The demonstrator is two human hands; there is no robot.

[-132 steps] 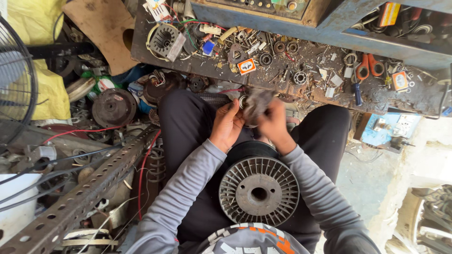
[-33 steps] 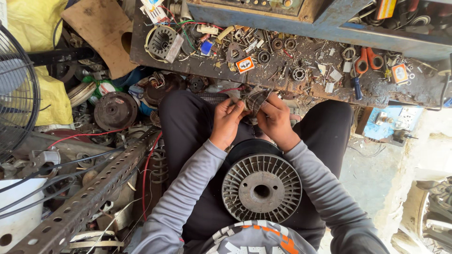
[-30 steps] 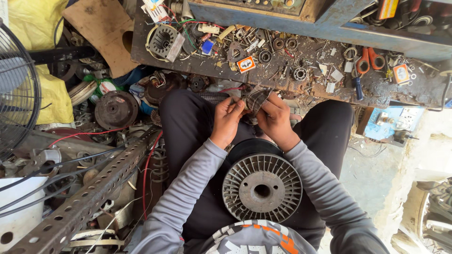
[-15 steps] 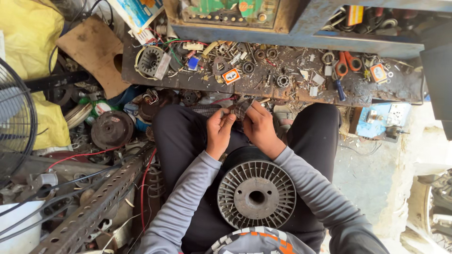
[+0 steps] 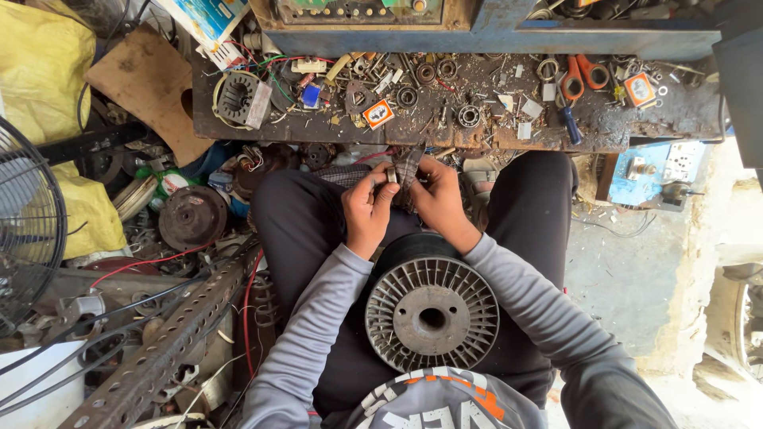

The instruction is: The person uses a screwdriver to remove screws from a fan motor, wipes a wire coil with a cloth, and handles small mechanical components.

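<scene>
A long dark workbench (image 5: 238, 127) is seen across the top of the view, its surface strewn with bearings, washers, a wound stator (image 5: 238, 99) at its left end and orange-handled scissors (image 5: 582, 73) towards its right. To the left, a wire fan guard (image 5: 28, 230) is cut off by the edge, with yellow sacking (image 5: 48, 71) behind it, and a perforated steel angle bar (image 5: 171, 349) is laid slantwise across a heap of scrap and cables near the seated person's left knee. A dark round motor part (image 5: 193, 216) is seen lying among that scrap. In the person's lap a large grey finned spool (image 5: 431, 318) is held between the thighs, its flat face turned up towards the camera. Above it, just below the bench's front edge, both hands are brought close together. A checked cloth (image 5: 407, 168) is gripped in the right hand (image 5: 439, 199), whose fingers are curled shut around it. A small metal ring (image 5: 391, 174), apparently a bearing, is pinched between thumb and fingertips of the left hand (image 5: 367, 208) and is held against the cloth. The ring is thus placed between the two hands, over the knees and well above the spool. How much of the ring is wrapped by the cloth cannot be told.
</scene>
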